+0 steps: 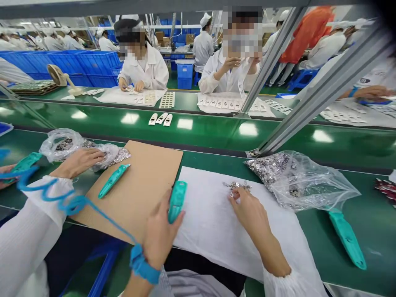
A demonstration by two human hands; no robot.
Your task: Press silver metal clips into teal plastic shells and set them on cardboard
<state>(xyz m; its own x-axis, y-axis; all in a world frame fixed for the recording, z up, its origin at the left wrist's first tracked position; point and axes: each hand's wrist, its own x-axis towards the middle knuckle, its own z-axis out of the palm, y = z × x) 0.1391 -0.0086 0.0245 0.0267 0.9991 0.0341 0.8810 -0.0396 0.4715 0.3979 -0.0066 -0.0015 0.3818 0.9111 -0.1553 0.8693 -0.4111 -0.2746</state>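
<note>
My left hand [159,231] wears a blue wrist strap [144,264] with a coiled cord. It grips a teal plastic housing [177,201] above the left edge of a white sheet [204,222]. Over that sheet, my right hand [247,208] has its thumb and fingertips pinched together at a small pile of metal parts [238,185]. Whatever sits between those fingertips is too small to make out. A clear plastic bag [297,181] full of similar small metal pieces lies to the right of the pile, and another teal housing [348,239] rests below it.
On the left, a co-worker's hand [82,161] reaches to an open bag of metal parts [114,156]. A teal housing [114,180] lies on brown cardboard [148,165]. Three white housings [161,119] sit on the green conveyor [213,128]. A metal post [315,90] slants at right.
</note>
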